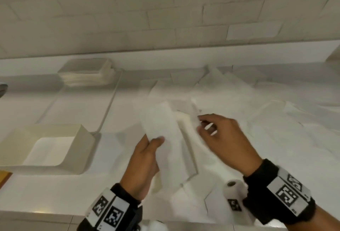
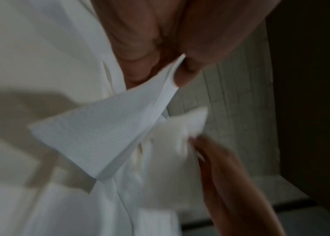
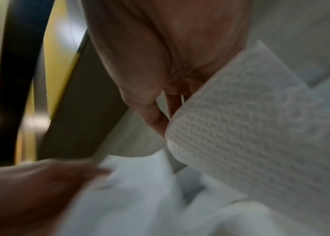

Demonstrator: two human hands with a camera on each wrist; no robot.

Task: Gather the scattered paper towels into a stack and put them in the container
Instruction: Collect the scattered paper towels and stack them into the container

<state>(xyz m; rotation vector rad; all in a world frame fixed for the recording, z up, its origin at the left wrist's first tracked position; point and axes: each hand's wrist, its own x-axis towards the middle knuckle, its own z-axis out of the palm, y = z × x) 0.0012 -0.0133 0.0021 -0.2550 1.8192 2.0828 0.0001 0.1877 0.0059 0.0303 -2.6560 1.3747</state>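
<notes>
My left hand pinches a folded white paper towel and holds it up over the white counter; in the left wrist view this towel shows as a few stacked layers under my thumb. To its right, my right hand pinches the edge of another towel, whose embossed surface fills the right wrist view. Several more loose towels lie scattered across the counter's right side. The cream open container stands at the left with nothing visible inside.
A neat stack of folded towels sits at the back left against the tiled wall. The counter's front edge runs along the bottom. A dark object pokes in at the far left.
</notes>
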